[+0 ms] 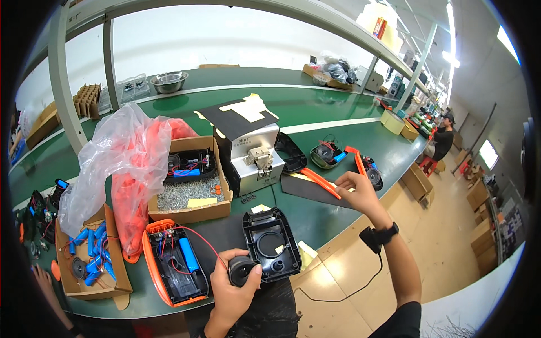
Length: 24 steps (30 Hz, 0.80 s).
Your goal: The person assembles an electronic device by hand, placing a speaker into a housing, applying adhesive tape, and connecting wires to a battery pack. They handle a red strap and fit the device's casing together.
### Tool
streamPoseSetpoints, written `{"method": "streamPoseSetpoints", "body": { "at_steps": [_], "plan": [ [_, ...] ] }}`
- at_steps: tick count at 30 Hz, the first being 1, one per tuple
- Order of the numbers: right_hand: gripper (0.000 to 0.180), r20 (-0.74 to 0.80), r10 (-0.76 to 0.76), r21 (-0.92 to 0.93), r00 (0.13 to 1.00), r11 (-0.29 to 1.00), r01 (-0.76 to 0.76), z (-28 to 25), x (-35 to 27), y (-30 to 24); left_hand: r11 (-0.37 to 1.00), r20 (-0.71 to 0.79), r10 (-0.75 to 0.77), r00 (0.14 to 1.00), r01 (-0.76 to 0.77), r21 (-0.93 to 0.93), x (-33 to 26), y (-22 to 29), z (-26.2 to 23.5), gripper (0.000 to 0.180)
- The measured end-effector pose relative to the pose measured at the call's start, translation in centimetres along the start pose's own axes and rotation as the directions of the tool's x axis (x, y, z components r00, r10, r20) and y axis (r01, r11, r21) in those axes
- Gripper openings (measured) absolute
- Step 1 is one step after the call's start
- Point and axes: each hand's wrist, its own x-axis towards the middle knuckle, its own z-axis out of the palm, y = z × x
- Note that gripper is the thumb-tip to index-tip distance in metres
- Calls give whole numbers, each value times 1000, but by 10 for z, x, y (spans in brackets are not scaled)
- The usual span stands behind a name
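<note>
My left hand [234, 290] grips a round black speaker [242, 270] between thumb and fingers. Beside it lies a black plastic housing shell [287, 256] with a round opening. A red wire runs from the speaker toward an orange-rimmed housing [169, 265] on the left, which holds a blue cylindrical battery [189, 255] and thin wires. Out to the right, my right hand [360, 194] has its fingertips pinched at the near end of a curved orange strip [321, 182]. A dark sheet [310, 191] lies under that strip. A black band with a cable circles my right wrist.
A silver machine [259, 160] stands behind the shell. Left of it, a cardboard box [191, 214] holds small screws; another [107, 290] holds batteries. Plastic bags [124, 163] lie between them. Another person's hand [45, 281] is at far left; a seated person [442, 141] is far right.
</note>
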Motion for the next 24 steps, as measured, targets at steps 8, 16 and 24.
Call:
{"method": "streamPoseSetpoints", "body": {
  "at_steps": [8, 16, 24],
  "plan": [
    [32, 151, -70, -372, 986, 920, 122, 19, 44, 21, 983, 10, 124, 992, -125, 136, -2, -8, -10, 37],
    [9, -47, -455, -623, 889, 709, 330, 16, 50, 25, 962, 5, 157, 988, -154, 223, -2, -3, -10, 38],
    [12, 70, -95, -433, 993, 894, 116, 5, 45, 57, 962, 21, 155, 988, -155, 226, -5, -6, -12, 39]
  ]
}}
